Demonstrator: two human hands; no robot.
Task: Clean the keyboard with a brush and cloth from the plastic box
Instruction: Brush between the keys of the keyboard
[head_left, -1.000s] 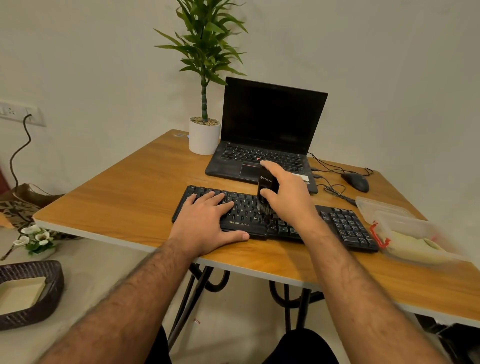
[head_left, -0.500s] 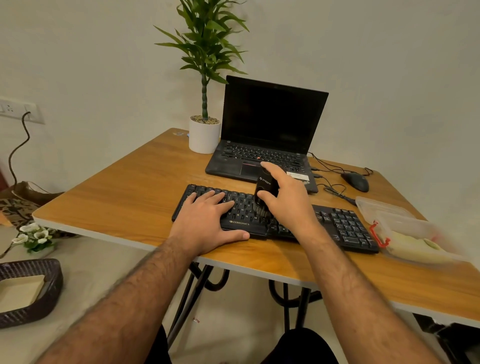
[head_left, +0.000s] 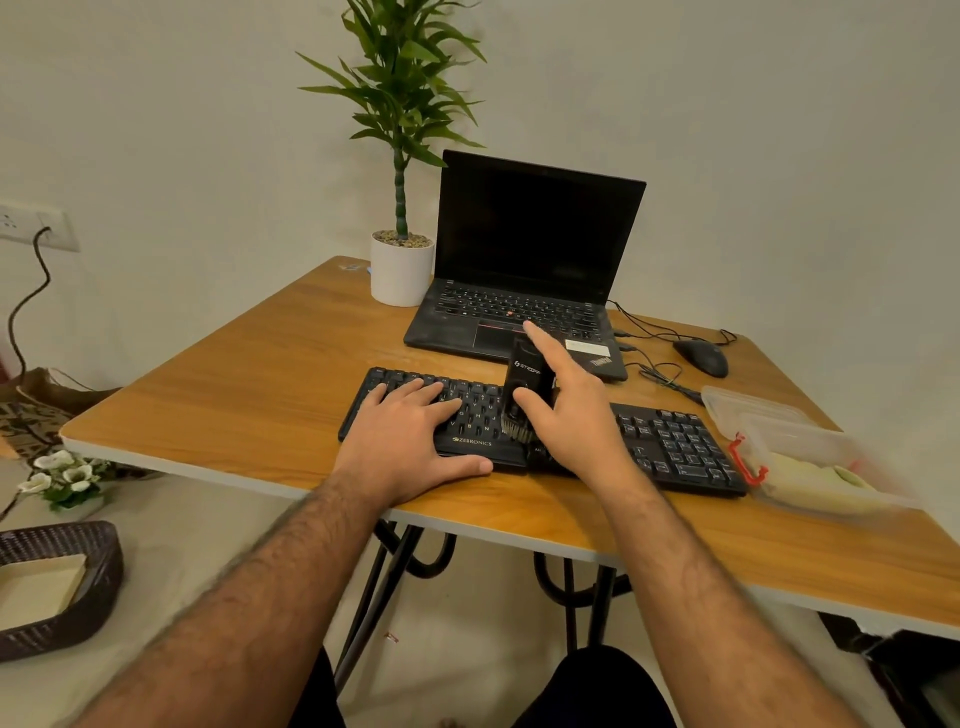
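A black keyboard (head_left: 670, 441) lies near the front edge of the wooden table (head_left: 249, 395). My left hand (head_left: 410, 441) rests flat on its left half, fingers straight, thumb along the front edge. My right hand (head_left: 571, 415) grips a black brush (head_left: 524, 379) upright over the keyboard's middle, thumb on its front, forefinger stretched along the top. The bristles touch the lower key rows. A clear plastic box (head_left: 810, 467) with a red clip stands at the right, holding a pale yellow cloth (head_left: 810, 470).
An open black laptop (head_left: 524, 270) sits behind the keyboard, a white potted plant (head_left: 401, 267) to its left. A mouse (head_left: 701, 357) with cables and the box's clear lid (head_left: 748, 405) lie at the back right. A wicker basket (head_left: 57, 587) is on the floor.
My right hand has shifted the brush slightly left and toward the front rows of the keyboard. My left hand has stayed in place.
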